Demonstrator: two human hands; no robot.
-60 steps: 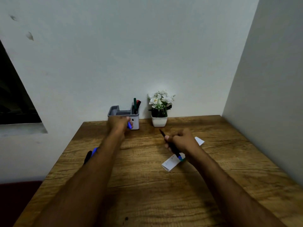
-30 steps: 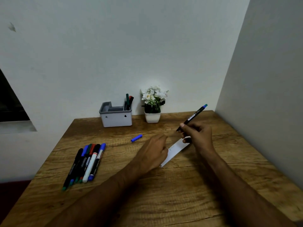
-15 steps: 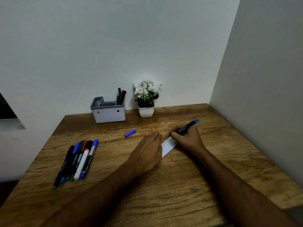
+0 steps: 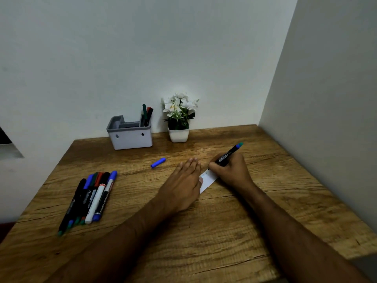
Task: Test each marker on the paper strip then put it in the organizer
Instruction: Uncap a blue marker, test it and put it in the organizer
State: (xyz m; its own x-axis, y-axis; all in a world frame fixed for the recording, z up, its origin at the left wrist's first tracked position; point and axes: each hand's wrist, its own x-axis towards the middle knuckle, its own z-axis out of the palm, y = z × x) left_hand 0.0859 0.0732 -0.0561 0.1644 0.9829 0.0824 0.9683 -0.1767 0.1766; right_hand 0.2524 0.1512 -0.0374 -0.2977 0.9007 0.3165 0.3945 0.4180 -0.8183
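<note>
The right hand (image 4: 232, 172) grips a black marker (image 4: 227, 156) in a writing hold, fingers curled round the barrel; its long axis runs from lower left to upper right, the writing tip down at the paper strip (image 4: 208, 178) and the blue-green back end raised toward the far right corner of the wooden table (image 4: 224, 231). The left hand (image 4: 184, 184) lies flat with straight fingers, pressing on the near left part of the strip, which lies slantwise between the two hands; faint marks show on the paper near the tip, too small to read. The marker's blue cap (image 4: 158, 162) lies loose on the table, left of the hands, pointing up and to the right. Half a second earlier the hands and the strip were placed the same way and the marker lay lower; a second ago the right hand held the marker up above the strip. A row of capped markers (image 4: 89, 199) lies at the left, side by side, their long axes running from near left to far right; print runs along the barrels but cannot be read. At the back wall stands the grey organizer (image 4: 130, 137) with three markers (image 4: 146, 116) upright in its right compartment, and beside it a white pot of white flowers (image 4: 179, 119).
</note>
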